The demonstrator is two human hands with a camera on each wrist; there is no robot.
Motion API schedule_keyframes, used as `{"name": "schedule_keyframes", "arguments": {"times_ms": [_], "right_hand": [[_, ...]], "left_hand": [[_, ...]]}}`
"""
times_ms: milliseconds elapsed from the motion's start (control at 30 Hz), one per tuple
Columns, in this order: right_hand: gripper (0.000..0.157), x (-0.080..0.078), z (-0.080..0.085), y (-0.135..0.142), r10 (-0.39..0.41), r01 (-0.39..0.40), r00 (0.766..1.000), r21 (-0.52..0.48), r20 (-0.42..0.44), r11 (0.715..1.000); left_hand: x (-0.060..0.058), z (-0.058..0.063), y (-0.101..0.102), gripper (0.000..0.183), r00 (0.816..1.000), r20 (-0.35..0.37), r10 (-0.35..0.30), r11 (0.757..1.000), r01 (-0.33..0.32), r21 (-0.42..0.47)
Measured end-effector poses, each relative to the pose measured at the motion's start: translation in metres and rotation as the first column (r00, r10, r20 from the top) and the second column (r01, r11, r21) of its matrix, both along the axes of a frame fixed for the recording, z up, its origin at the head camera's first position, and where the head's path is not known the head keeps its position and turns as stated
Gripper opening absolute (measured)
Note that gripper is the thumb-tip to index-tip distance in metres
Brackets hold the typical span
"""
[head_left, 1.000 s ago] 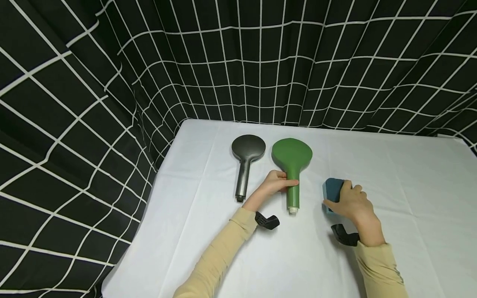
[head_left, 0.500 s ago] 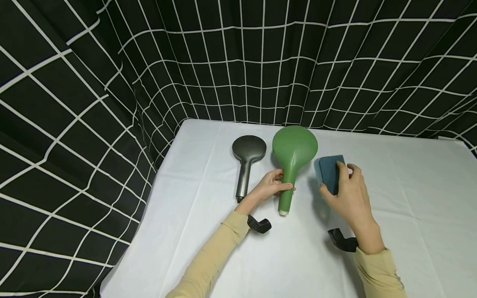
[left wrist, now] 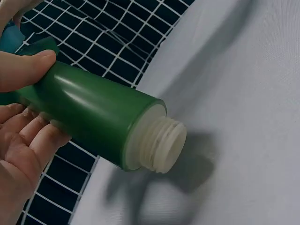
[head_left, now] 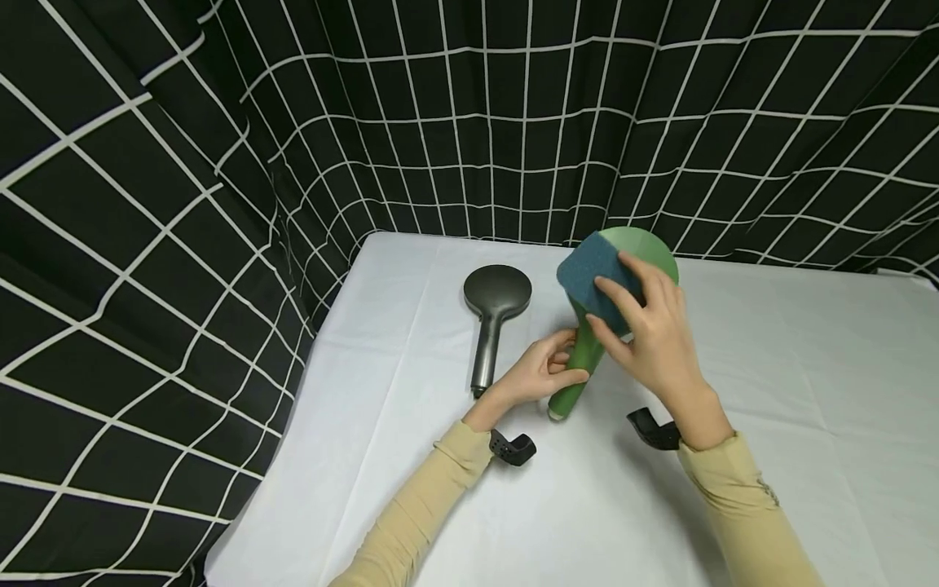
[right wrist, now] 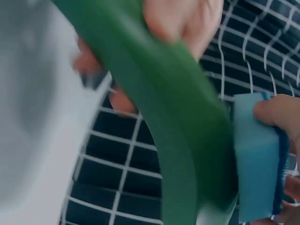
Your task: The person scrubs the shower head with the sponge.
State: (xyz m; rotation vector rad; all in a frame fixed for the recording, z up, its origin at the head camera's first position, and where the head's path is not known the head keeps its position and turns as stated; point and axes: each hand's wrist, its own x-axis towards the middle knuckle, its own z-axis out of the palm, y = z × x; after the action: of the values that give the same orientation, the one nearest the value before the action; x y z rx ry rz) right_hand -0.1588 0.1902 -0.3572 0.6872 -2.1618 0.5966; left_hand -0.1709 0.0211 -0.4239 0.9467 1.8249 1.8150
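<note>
My left hand [head_left: 539, 373] grips the handle of a green shower head [head_left: 583, 355], raised and tilted above the white table. In the left wrist view the white threaded end [left wrist: 164, 145] of its handle sticks out past my thumb. A blue sponge [head_left: 596, 273], darker on one face and lighter on the other, is pinched in my right hand [head_left: 653, 326]. It overlaps the front of the green head in the head view, covering part of it. The right wrist view shows the sponge's light side [right wrist: 255, 154] right at the green surface.
A dark grey shower head [head_left: 495, 314] lies on the white tablecloth [head_left: 411, 367], left of my hands, with its handle toward me. Black curtains [head_left: 513, 122] with a white grid hang behind the table and along its left side.
The green shower head has been lifted off the table and tilted right by my left hand. My right hand has picked up the sponge and brought it left onto the green head.
</note>
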Motion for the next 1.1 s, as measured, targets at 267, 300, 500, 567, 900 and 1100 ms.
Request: {"name": "schedule_keyframes", "arguments": {"times_ms": [267,300,500,567,900,1100], "right_hand": [[0.04,-0.021,0.023,0.015,-0.242,0.243,0.969,-0.326,0.043,0.914],[0.04,-0.021,0.023,0.015,-0.259,0.258,0.965,-0.33,0.043,0.908],[0.045,-0.012,0.013,0.005,-0.162,0.155,0.986,-0.144,-0.036,0.977],[0.047,-0.006,0.007,0.0,-0.076,0.072,0.995,-0.074,-0.057,0.995],[0.041,-0.005,-0.009,-0.006,0.175,-0.176,0.977,0.002,-0.12,0.984],[0.044,-0.021,0.013,0.011,-0.118,0.096,0.991,-0.306,-0.056,0.947]], "left_hand": [[-0.003,-0.01,0.004,0.053,0.982,-0.177,0.061,0.985,-0.088,-0.147],[-0.003,-0.01,0.004,0.053,0.978,-0.2,0.066,0.982,-0.099,-0.16],[-0.002,-0.011,0.002,0.049,0.937,-0.33,0.111,0.96,-0.186,-0.207],[-0.002,-0.011,0.001,0.048,0.923,-0.366,0.114,0.958,-0.2,-0.206],[-0.004,-0.009,0.0,0.048,0.905,-0.408,0.125,0.958,-0.217,-0.188],[-0.003,-0.006,0.0,0.05,0.922,-0.367,0.122,0.949,-0.217,-0.229]]}}
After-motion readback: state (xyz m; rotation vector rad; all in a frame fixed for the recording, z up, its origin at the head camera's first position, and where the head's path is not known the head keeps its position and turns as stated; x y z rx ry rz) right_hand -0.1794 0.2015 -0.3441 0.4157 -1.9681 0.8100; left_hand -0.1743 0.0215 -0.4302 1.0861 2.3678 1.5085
